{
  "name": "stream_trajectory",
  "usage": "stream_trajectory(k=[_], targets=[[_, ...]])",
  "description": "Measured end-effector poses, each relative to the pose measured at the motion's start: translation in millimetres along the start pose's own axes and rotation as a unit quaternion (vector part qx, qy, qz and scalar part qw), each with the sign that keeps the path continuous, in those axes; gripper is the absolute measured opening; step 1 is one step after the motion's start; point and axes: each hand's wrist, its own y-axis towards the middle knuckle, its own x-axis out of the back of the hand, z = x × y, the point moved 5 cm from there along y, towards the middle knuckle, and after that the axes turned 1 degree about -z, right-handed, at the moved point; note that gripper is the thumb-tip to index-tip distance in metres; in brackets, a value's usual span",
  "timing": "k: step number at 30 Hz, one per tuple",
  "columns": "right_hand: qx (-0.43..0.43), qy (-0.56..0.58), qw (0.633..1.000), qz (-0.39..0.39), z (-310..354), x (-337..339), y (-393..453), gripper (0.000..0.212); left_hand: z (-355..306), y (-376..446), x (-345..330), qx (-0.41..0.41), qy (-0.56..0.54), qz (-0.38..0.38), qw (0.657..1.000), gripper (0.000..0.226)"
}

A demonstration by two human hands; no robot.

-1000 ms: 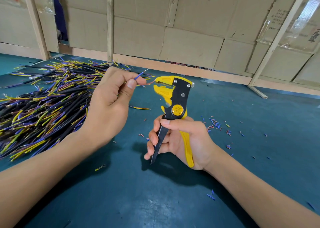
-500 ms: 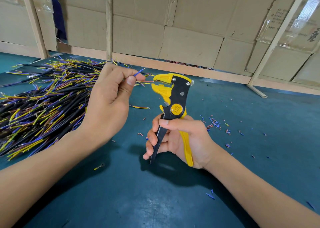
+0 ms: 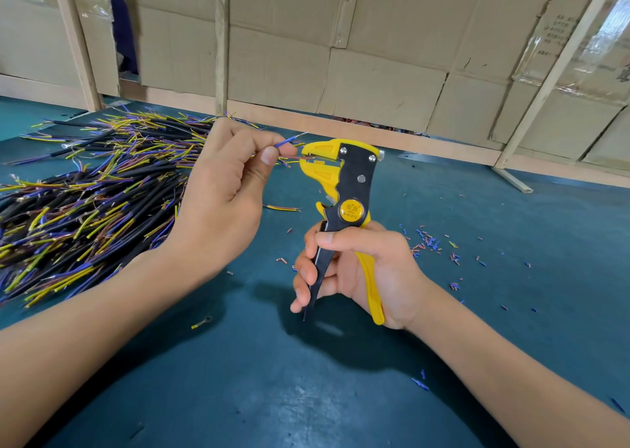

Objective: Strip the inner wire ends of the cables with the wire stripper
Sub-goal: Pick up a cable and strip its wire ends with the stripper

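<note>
My left hand point(image 3: 221, 195) grips a cable, pinching its thin inner wires between thumb and forefinger. A brown inner wire point(image 3: 304, 157) reaches into the yellow jaws of the wire stripper point(image 3: 344, 181). A blue inner wire point(image 3: 288, 141) with a bare tip sticks up just above the jaws. My right hand point(image 3: 354, 270) holds the stripper upright by its black and yellow handles, jaws pointing left. The cable's black body is hidden inside my left hand.
A large pile of black cables point(image 3: 85, 195) with yellow, blue and brown inner wires covers the left of the teal table point(image 3: 341, 396). Small cut insulation bits point(image 3: 431, 243) lie scattered at the right. A loose wire piece point(image 3: 281, 207) lies behind the stripper. Cardboard walls point(image 3: 375, 55) stand behind.
My left hand and the stripper have come together, and the brown wire end now sits between the jaws. The blue wire still points up to the right.
</note>
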Motion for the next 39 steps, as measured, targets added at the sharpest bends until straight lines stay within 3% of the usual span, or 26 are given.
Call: stream_trajectory(k=[19,39], targets=[[0.001,0.015,1.0,0.008,-1.3,1.1,-0.6,0.014,-1.3,0.3,-1.1,0.009,-0.01,0.019,1.0,0.023],[0.003,0.005,1.0,0.011,-0.4,1.2,-1.1,0.012,0.9,1.6,-1.4,-0.035,0.014,0.02,0.999,0.024]])
